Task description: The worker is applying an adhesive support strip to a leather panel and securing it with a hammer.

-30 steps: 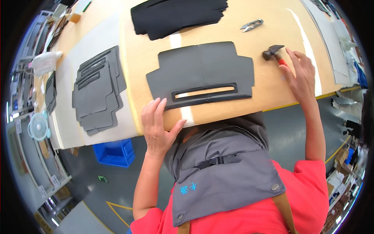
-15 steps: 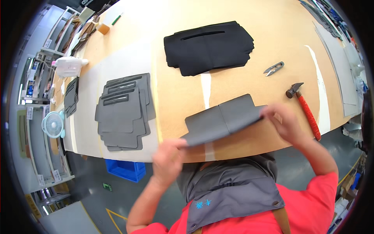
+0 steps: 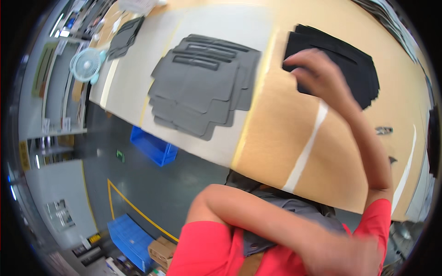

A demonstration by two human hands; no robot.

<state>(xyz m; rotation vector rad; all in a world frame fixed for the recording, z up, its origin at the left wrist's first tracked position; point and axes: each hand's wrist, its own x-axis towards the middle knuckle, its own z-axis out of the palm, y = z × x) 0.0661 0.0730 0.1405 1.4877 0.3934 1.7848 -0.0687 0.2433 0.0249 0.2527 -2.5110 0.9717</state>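
My right hand [image 3: 317, 76] reaches over the left edge of a stack of black cut panels [image 3: 357, 73], each with a slot. Its fingers are curved and apart, with nothing seen between them. Folded across my body, my left arm leads to my left hand [image 3: 345, 257] at the lower right. That hand is smeared by motion, so its fingers and anything in them cannot be made out. A pile of overlapping grey panels [image 3: 198, 87] with dark slots lies on the pale part of the worktable [image 3: 216, 147]. The folded grey panel is out of sight.
Thread snips [image 3: 384, 130] lie right of my right forearm, near a partly hidden hammer head [image 3: 392, 160]. A smaller grey pile [image 3: 125, 39] and a light blue fan [image 3: 87, 64] are at left. Below the table edge are a blue crate [image 3: 152, 149], a blue basket [image 3: 131, 239] and cardboard boxes [image 3: 161, 252].
The view has swung left. Both hands have left the folded grey panel, or carried it from sight. My right hand moved to the black stack; my left hand swept back across my body to the right.
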